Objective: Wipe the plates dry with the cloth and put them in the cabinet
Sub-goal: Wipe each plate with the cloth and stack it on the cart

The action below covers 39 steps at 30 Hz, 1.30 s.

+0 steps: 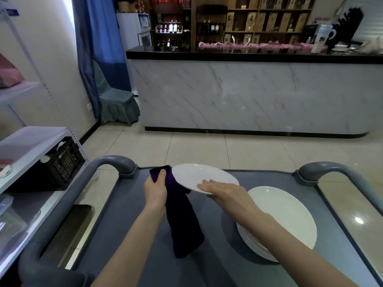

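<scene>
A white plate (199, 176) is held above the grey cart top (219, 264). My right hand (222, 190) grips its near edge, fingers lying over the rim. My left hand (155, 188) holds a dark purple cloth (182, 220) against the plate's left edge; the cloth hangs down and its lower end lies on the cart. A stack of white plates (290, 216) sits on the cart to the right, partly under my right forearm.
The cart has grey curved handles at the left (112, 162) and right (327, 168). A white shelf unit (31, 141) with a black crate (64, 162) stands to the left. A marble-fronted counter (248, 96) lies across the tiled floor ahead.
</scene>
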Each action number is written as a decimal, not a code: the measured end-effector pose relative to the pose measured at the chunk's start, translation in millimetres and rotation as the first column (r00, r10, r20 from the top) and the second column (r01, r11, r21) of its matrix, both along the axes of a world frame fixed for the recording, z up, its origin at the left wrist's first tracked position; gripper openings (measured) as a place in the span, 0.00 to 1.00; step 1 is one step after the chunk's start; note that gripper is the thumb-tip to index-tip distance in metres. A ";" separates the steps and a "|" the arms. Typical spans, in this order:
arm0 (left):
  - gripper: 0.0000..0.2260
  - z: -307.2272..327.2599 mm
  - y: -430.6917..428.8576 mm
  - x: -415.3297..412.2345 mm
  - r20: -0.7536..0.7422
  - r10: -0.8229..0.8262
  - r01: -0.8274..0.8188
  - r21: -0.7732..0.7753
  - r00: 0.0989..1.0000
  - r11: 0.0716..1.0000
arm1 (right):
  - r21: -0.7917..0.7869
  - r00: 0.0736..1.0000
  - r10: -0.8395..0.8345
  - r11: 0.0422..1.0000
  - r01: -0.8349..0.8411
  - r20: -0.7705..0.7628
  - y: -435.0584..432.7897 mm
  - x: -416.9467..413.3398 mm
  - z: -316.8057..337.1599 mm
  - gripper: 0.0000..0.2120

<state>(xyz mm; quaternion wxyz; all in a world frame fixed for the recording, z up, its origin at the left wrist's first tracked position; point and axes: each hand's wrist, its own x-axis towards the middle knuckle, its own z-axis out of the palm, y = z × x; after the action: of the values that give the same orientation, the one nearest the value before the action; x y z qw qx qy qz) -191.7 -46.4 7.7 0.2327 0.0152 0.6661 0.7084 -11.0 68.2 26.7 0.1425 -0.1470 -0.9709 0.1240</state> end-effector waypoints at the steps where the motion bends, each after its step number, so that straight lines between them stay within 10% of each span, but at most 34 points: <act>1: 0.08 0.5 1.1 -0.5 -0.008 0.043 -0.042 0.005 0.999 0.999 | -0.095 0.998 -0.060 0.994 0.058 -0.020 -0.8 0.0 0.7 0.18; 6: 0.10 4.1 17.9 21.2 -0.144 0.067 -0.062 0.044 0.987 0.997 | -0.630 0.933 -0.316 0.763 0.144 -0.170 -10.9 -0.5 7.0 0.10; 10: 0.17 -2.8 27.7 52.1 -0.280 -0.266 0.275 -0.008 0.922 0.962 | -0.827 0.884 -0.412 0.560 0.052 -0.223 -22.1 -1.9 3.4 0.05; 19: 0.23 -16.6 8.1 87.5 -0.667 -0.644 0.517 -0.427 0.373 0.742 | -0.989 0.703 -0.696 0.064 -0.137 -0.142 -15.1 1.3 7.8 0.11; 39: 0.23 -29.7 18.5 94.9 -0.640 -0.707 0.534 -0.501 0.301 0.681 | -0.979 0.664 -0.731 0.029 -0.201 -0.158 -2.9 12.4 7.7 0.12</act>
<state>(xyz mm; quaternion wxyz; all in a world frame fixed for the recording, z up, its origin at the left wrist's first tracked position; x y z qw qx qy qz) -96.8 -27.9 -22.0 0.1649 0.5642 0.6997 0.4061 1.4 65.3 34.4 0.3584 -0.3487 -0.4442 0.7434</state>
